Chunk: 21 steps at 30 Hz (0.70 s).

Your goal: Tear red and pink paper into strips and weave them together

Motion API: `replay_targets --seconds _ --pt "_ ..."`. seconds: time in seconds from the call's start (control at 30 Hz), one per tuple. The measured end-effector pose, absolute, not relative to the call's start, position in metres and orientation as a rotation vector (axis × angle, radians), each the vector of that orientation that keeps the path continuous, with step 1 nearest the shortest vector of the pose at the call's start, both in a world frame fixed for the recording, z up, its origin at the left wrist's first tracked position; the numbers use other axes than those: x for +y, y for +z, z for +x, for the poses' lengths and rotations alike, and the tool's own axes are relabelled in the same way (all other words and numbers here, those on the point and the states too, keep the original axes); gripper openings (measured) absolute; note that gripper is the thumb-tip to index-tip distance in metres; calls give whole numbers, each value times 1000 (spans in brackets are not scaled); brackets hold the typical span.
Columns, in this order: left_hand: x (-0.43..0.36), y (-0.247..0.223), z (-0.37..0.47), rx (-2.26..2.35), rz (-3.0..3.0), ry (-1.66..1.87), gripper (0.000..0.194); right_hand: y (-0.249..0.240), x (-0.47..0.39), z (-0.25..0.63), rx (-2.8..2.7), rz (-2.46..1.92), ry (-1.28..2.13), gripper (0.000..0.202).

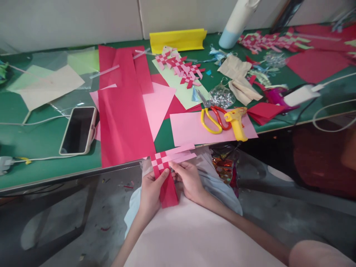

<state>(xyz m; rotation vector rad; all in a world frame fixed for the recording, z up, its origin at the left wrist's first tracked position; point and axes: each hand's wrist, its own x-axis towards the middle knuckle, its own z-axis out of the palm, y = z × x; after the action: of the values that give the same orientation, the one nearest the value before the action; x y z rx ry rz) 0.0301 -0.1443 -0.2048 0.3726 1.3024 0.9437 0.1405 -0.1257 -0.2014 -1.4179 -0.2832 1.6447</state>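
Note:
A red and pink paper weave (159, 161) is held over the lap, just below the table's front edge. Its upper part shows a checkered pattern, with red strips hanging down and pink strips sticking out to the right. My left hand (154, 183) grips it from the lower left, thumb pressed on the red strips. My right hand (189, 178) pinches it at the right side, where the pink strips leave the checkered part; some of its fingertips are hidden behind the paper.
On the green table (50, 167) lie a phone (78, 130), red sheets (125, 126), scissors (213, 120), a yellow glue gun (237, 124) and finished woven pieces (180, 66). A bottle (236, 24) stands behind. A power adapter (302, 95) with cables lies right.

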Motion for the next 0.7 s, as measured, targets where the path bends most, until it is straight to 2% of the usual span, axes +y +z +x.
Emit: replay_targets --seconds 0.7 --pt "-145 -205 32 1295 404 934 25 -203 -124 142 -260 -1354 1694 38"
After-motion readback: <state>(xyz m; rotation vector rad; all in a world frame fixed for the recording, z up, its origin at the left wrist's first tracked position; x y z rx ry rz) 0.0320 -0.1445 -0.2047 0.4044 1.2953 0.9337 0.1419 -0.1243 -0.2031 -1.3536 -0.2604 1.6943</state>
